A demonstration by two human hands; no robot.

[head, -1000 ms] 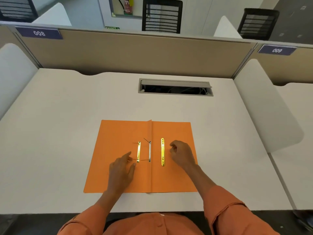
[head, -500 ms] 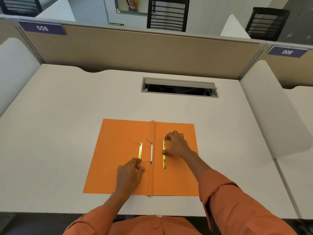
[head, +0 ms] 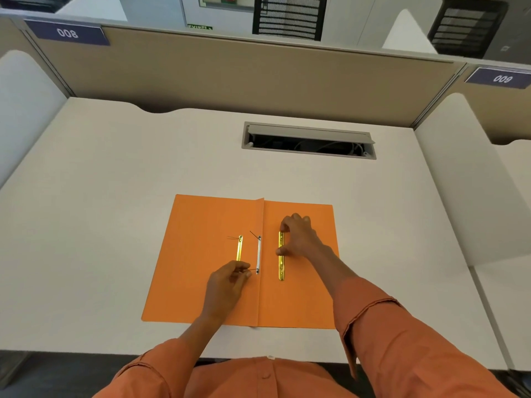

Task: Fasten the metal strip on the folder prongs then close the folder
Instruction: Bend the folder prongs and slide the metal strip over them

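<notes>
An orange folder (head: pixel 201 268) lies open and flat on the desk. Near its spine fold runs a white fastener bar (head: pixel 259 255) with two thin dark prongs; the far prong sticks up to the left. A short gold strip (head: pixel 239 247) lies on the left leaf. A longer gold metal strip (head: pixel 281 268) lies on the right leaf beside the fold. My right hand (head: pixel 298 237) pinches this long strip at its far half with thumb and fingers. My left hand (head: pixel 227 285) holds the near prong between its fingertips.
The folder sits on a white desk (head: pixel 100 196) with an open cable slot (head: pixel 309 140) behind it. Beige partition walls (head: pixel 230 73) stand at the back, white side dividers at left and right. The desk's front edge is just below the folder.
My right hand moved onto the long gold strip and gripped it. My left hand shifted right from the short strip's near end and took the near prong.
</notes>
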